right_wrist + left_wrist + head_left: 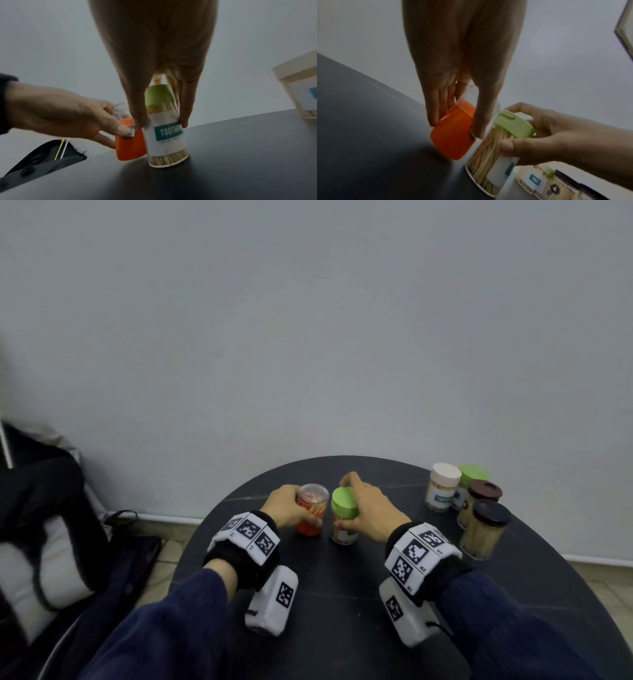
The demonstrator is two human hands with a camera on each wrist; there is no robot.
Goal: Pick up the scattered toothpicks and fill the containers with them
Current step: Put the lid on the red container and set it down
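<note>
My left hand (286,506) grips an orange container (310,513) with a clear top, standing on the dark round table (342,594). In the left wrist view the fingers (436,105) and thumb wrap the orange container (452,135). Right beside it, my right hand (368,508) holds a clear jar with a green lid (344,515), full of toothpicks. The right wrist view shows that jar (165,129) upright on the table, its white label reading "TOOTHP", thumb and fingers (185,108) on either side. No loose toothpicks are visible on the table.
Several more toothpick jars (466,501) stand grouped at the table's far right: white lid, green lid and two dark lids. A dark bag and cushion (51,535) lie on the left past the table edge. A plain wall rises behind.
</note>
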